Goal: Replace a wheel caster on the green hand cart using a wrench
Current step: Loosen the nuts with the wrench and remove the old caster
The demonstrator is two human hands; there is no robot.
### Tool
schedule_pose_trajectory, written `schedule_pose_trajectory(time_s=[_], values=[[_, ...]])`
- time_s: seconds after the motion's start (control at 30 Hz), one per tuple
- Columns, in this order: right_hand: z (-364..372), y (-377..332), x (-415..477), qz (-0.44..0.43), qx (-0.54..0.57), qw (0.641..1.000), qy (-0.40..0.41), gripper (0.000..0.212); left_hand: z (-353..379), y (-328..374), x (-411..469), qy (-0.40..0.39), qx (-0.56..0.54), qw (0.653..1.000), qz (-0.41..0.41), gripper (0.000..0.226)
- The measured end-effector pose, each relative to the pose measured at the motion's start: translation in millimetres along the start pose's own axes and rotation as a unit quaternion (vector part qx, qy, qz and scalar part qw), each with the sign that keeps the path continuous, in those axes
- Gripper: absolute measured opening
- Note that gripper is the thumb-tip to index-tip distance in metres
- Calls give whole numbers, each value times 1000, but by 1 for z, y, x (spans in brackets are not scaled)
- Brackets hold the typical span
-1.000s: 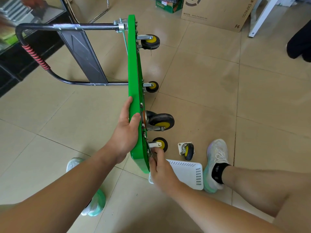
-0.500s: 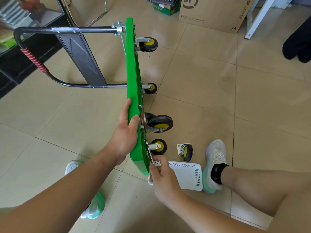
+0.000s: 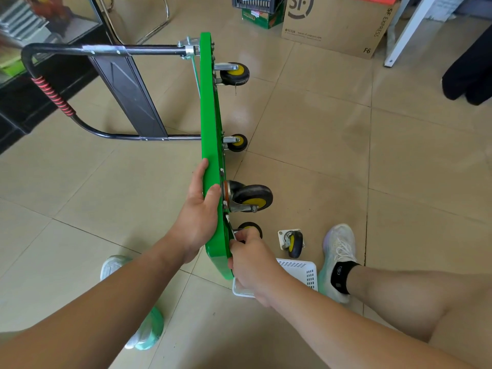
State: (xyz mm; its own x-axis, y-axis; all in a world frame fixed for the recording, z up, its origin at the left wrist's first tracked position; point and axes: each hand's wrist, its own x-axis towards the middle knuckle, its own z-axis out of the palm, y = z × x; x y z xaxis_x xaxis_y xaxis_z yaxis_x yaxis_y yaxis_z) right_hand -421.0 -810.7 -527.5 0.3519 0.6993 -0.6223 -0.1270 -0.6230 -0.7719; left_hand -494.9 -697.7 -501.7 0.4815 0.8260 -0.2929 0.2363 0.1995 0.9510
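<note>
Glossy green painted cart deck (image 3: 210, 145), bright metal caster brackets (image 3: 241, 207), matt black rubber wheels (image 3: 253, 194), smooth glazed floor tiles (image 3: 314, 134), perforated white plastic basket (image 3: 303, 271).

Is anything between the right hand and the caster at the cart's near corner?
Nothing visible does. The right hand is at the near-corner caster, fingers curled on what looks like the wrench by its mount. The loose caster and the white basket lie on the floor off to the side, not in between.
</note>
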Motion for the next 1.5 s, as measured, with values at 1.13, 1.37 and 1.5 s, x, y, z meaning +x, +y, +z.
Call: schedule_pose_trajectory(time_s=[1.13, 1.37, 1.5], values=[[-10, 48, -19, -53, -93, 994, 12, 24, -1, 2, -1, -7, -10, 1000, -5, 52], [-9, 17, -27, -37, -78, 996, 21, 27, 0, 3, -2, 1, -11, 1000, -4, 53], [-3, 11, -26, -24, -71, 997, 33, 29, -1, 1, -1, 0, -5, 1000, -2, 52]])
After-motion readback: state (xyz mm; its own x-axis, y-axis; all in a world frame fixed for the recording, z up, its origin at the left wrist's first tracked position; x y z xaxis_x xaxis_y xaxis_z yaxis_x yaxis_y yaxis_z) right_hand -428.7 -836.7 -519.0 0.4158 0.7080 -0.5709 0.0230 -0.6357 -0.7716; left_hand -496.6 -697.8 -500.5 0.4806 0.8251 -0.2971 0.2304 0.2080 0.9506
